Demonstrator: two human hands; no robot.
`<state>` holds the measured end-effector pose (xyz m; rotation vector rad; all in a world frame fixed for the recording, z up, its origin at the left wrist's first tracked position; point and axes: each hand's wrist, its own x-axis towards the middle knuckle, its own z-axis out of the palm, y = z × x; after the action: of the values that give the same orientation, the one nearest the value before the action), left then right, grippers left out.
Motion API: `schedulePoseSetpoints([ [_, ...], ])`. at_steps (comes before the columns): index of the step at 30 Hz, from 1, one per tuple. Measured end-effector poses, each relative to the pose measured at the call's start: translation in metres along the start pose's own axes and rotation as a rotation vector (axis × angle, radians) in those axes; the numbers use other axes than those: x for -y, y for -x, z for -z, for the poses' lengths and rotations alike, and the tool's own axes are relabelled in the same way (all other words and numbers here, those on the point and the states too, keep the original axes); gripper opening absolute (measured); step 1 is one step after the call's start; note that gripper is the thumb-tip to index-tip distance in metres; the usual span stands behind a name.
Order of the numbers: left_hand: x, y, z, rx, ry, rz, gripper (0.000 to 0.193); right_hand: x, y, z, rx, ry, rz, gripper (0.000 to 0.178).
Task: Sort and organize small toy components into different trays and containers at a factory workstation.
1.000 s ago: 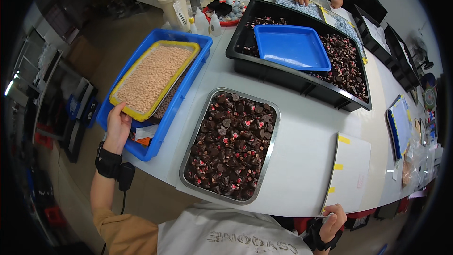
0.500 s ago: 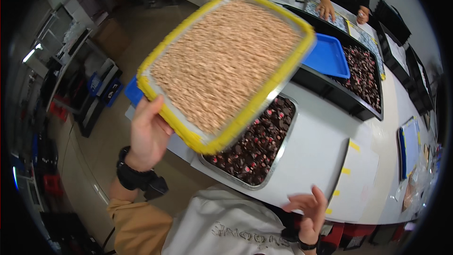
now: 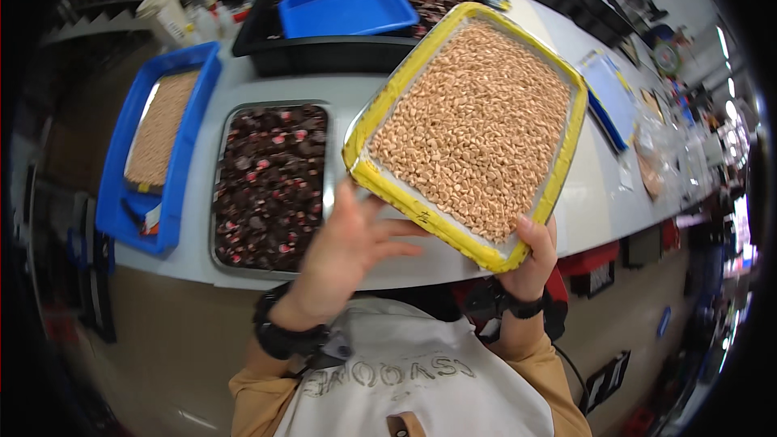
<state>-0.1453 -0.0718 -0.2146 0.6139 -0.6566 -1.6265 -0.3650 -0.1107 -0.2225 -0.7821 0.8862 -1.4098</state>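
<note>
A shallow tray [image 3: 442,225] with a yellow-taped rim is held tilted in the air, covered with small tan, chip-like pieces [image 3: 477,121]. Its near right corner is in my right hand [image 3: 532,263], thumb over the rim and the other fingers mostly hidden below. My left hand [image 3: 340,247] is slightly blurred, fingers spread, close to the tray's near left edge; whether the fingertips touch it I cannot tell. Left of that hand, a metal tray [image 3: 327,182] full of dark brown pieces [image 3: 269,186] with pink and red bits lies on the table.
A blue bin [image 3: 111,194] at the left holds another tray of tan pieces [image 3: 164,125]. Behind stands a black crate [image 3: 332,55] with dark pieces and a blue tray [image 3: 348,8]. A blue-edged board [image 3: 607,93] and clear plastic bags [image 3: 660,146] lie at the right.
The yellow-rimmed tray has passed from my left hand to my right. My left hand has let go and spread its fingers. The view has swung, bringing the blue bin into sight.
</note>
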Motion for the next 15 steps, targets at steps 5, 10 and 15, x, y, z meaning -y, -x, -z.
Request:
schedulePoseSetpoints([
  [5,-0.105,0.01,0.075,-0.221,0.142,-0.221,0.06,0.016,-0.003,0.092,-0.098,0.089,0.016,0.055],
  [10,-0.284,0.107,0.321,-1.01,-0.861,-0.288,0.081,0.038,-0.011,0.142,-0.099,0.132,-0.005,0.055],
  [15,-0.326,0.139,0.53,-1.185,-1.057,0.143,0.079,-0.023,-0.053,0.194,-0.158,0.06,-0.029,0.054],
])
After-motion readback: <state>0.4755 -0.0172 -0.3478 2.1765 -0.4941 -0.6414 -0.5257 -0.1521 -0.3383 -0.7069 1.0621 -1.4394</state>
